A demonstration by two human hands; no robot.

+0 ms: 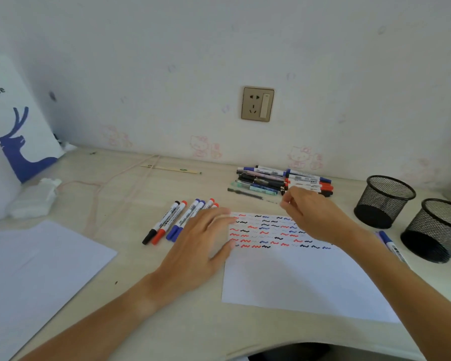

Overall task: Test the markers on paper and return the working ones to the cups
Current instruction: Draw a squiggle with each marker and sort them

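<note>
A white paper (297, 277) lies on the desk, its top part covered in red, blue and black squiggles. My left hand (201, 243) rests flat at its left edge, fingers straight. Several capped markers (177, 220) lie in a row just left of that hand. A pile of markers and pens (279, 181) sits behind the paper. My right hand (310, 212) is above the paper's top edge beside the pile, thumb and finger pinching the end of a thin, blurred dark pen (245, 193). Two black mesh cups (384, 201) (438, 230) stand at the right.
A blue marker (391, 244) lies between the paper and the nearer cup. A second blank sheet (37, 269) covers the front left. A deer-print bag (18, 131), crumpled tissue (34, 196), a pink cable (102, 188) and a wooden stick (171, 169) occupy the back left.
</note>
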